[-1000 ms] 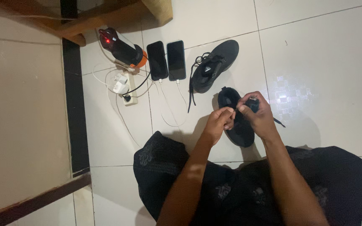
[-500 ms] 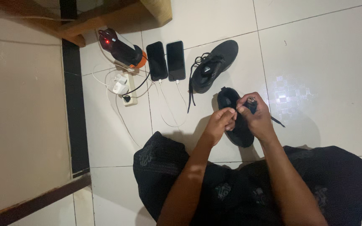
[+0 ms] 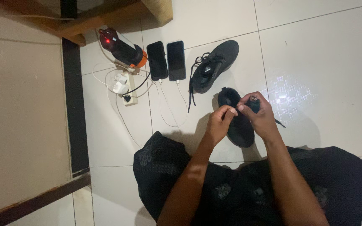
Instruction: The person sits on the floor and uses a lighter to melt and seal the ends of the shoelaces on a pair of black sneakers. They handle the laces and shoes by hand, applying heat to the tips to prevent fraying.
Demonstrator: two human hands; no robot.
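Hands [image 3: 241, 117] barely shifted, pinching matte black shoe [image 3: 236, 125].

We count two black shoes: one [image 3: 237, 119] under our hands, the other [image 3: 214, 65] lying apart on the floor. Two dark phones lie side by side, one [image 3: 157, 60] left of the other [image 3: 176, 60]. There is one torch [image 3: 122, 48] with a red light, one white power strip [image 3: 124, 88], and two hands, left [image 3: 219, 124] and right [image 3: 259, 117].
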